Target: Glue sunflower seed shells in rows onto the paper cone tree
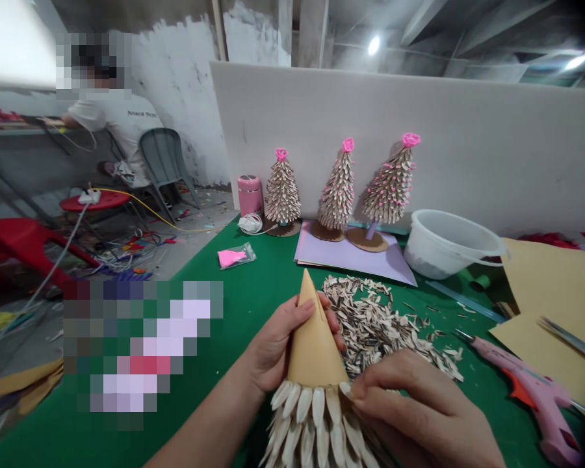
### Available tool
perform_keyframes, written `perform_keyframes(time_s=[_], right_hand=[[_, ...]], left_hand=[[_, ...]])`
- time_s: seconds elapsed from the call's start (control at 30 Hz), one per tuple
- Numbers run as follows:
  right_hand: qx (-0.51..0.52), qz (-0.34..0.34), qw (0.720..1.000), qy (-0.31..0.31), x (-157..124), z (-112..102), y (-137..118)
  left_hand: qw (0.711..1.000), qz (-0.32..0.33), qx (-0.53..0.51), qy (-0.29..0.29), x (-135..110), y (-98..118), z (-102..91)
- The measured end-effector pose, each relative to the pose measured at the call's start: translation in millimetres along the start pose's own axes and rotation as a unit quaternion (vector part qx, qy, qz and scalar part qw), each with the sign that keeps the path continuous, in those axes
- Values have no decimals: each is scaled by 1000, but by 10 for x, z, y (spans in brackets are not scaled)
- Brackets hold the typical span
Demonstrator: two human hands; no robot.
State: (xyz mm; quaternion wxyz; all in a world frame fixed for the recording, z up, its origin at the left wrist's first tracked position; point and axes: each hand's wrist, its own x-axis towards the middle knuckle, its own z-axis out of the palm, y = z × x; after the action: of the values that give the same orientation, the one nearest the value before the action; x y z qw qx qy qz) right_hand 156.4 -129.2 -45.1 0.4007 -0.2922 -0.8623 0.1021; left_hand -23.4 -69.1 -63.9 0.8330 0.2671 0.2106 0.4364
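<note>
Low in the centre of the view, over a green tabletop [209,377]: a tan paper cone [316,354], tip up, bare above and ringed below with overlapping rows of pale seed husks [316,409]. Around the cone's upper part, the left hand [275,333], curled partway closed with the cone in its grasp, thumb on the near face, fingers behind. At the right end of the top row, the right hand [419,400], thumb and fingertips pinched together on one pale husk [345,389] against the cone. Just beyond, a loose pile of striped husks [370,322]. Toward the right edge, a pink glue gun [529,376], nozzle pointing toward the pile; near it, tan sheets [556,286] with metal tweezers [572,339] on top. Farther back, a white tub [453,250] and three husk trees [338,188] with pink toppers and round brown bases, the right-hand two on lilac sheets [370,265]. Left of the trees, a pink flask [250,195]; nearer, a small clear bag of something pink [236,256]. In the left background, a person [121,120] in a white shirt, back turned, near a grey chair [162,159].
</note>
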Motion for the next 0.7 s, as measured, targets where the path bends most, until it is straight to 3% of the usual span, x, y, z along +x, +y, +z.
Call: perform_keyframes(time_s=[0.7], right_hand=[[-41,-39,997,-49,100,-48,12]], left_hand=[[1000,-9,9,-4,3,9,-18]])
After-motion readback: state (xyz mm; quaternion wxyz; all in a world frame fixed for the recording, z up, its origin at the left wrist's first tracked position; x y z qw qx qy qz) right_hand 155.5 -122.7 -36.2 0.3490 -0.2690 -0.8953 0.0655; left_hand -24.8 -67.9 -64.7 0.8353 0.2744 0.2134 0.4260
